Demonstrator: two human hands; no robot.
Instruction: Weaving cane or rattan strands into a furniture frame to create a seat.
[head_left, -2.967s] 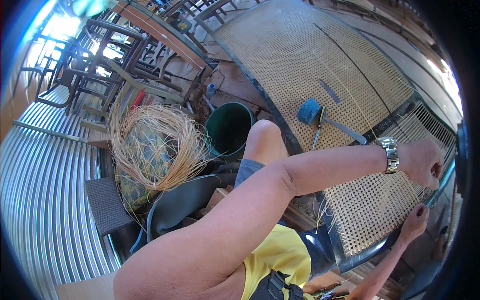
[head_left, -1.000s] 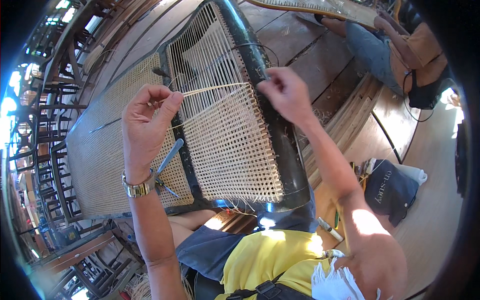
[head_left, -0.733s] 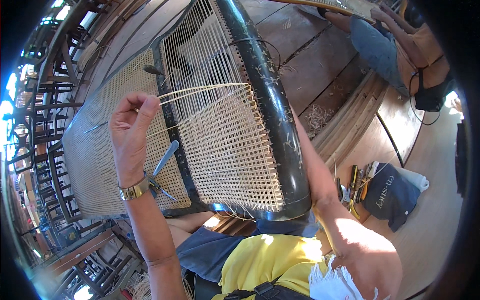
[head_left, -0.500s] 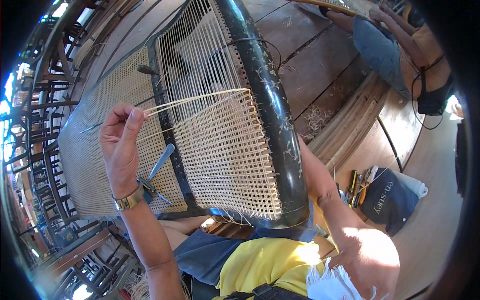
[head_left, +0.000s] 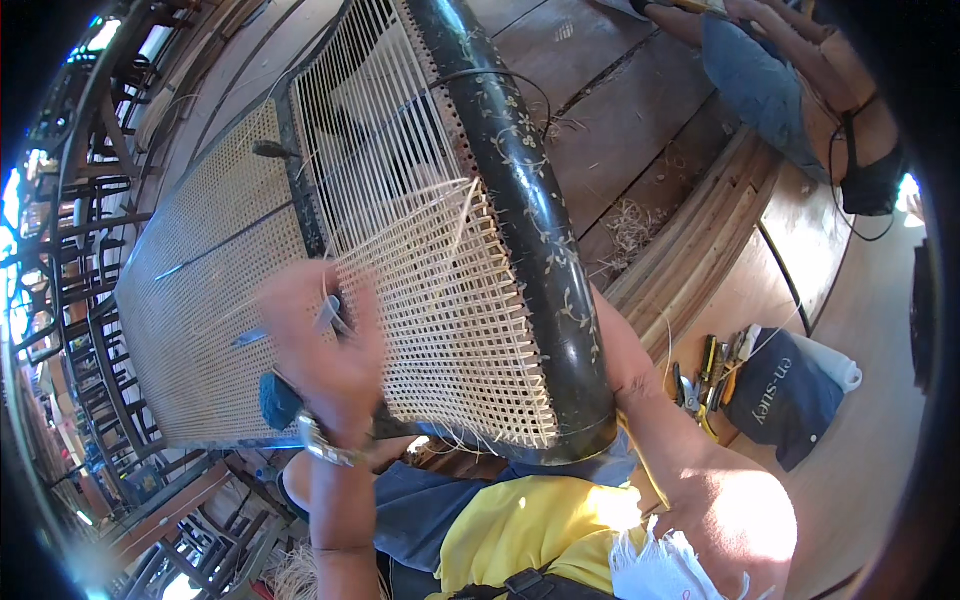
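My left hand (head_left: pixel 325 330), smeared by motion, is over the middle rail of a black wooden frame, beside the woven cane panel (head_left: pixel 450 330). A pale blue tool handle (head_left: pixel 328 311) shows against its palm; whether the fingers grip it is unclear. A light cane strand (head_left: pixel 465 215) bends down from the holes along the black side rail (head_left: pixel 515 160), across the weave. Above the woven part, bare parallel strands (head_left: pixel 370 130) are stretched. My right forearm (head_left: pixel 640 385) reaches under the side rail, and that hand is hidden behind the panel.
A finished cane panel (head_left: pixel 210 280) fills the frame's left side, a long thin rod (head_left: pixel 225 242) across it. On the right are stacked wooden strips (head_left: pixel 700 240), hand tools (head_left: pixel 712 380) and a dark cloth bag (head_left: pixel 785 395). Another person (head_left: pixel 770 90) sits at the upper right.
My left hand has moved down and right from the strand ends it pinched to the blue-handled tool's place. The strand has dropped over the weave. The panel has shifted slightly left in the view.
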